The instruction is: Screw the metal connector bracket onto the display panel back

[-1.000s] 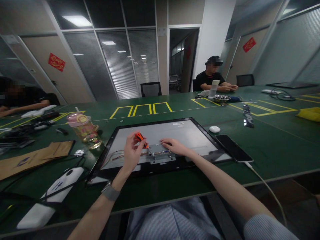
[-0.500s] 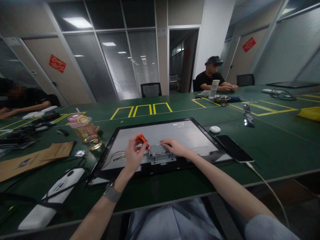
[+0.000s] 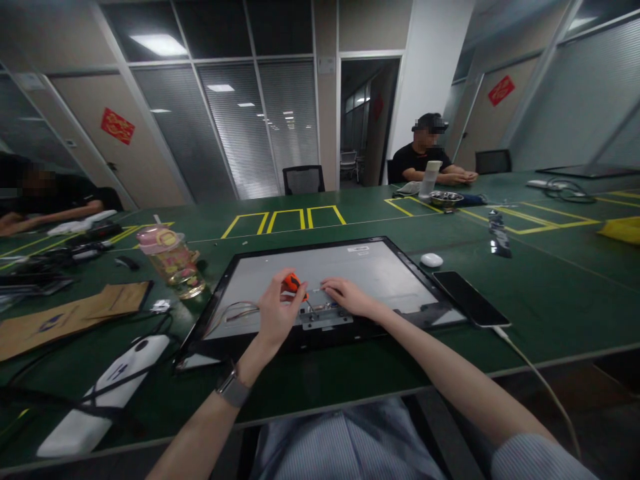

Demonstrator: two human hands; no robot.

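My left hand [image 3: 278, 303] is closed around the orange and black handle of a screwdriver [image 3: 295, 285]. Its thin shaft slants down to a metal bracket [image 3: 327, 320] with connectors, near the front edge of a flat display panel [image 3: 280, 260]. The panel lies on the table with its grey metal back up and a black frame around it. Resting on the panel just behind the bracket is my right hand [image 3: 350, 295], its fingers bent downward; what its fingertips touch is too small to make out. Thin wires [image 3: 235, 310] lie on the panel, left of my left hand.
Right of the panel are a black phone [image 3: 470, 297] on a cable and a white earbud case [image 3: 431, 260]. Left stand a drink cup [image 3: 173, 260], a cardboard piece [image 3: 75, 317] and a white power strip [image 3: 110, 393]. Two people sit at the green table [image 3: 370, 217].
My left hand and the screwdriver have shifted slightly right, and the shaft's tip now meets the bracket farther right. My right hand stays in nearly the same place.
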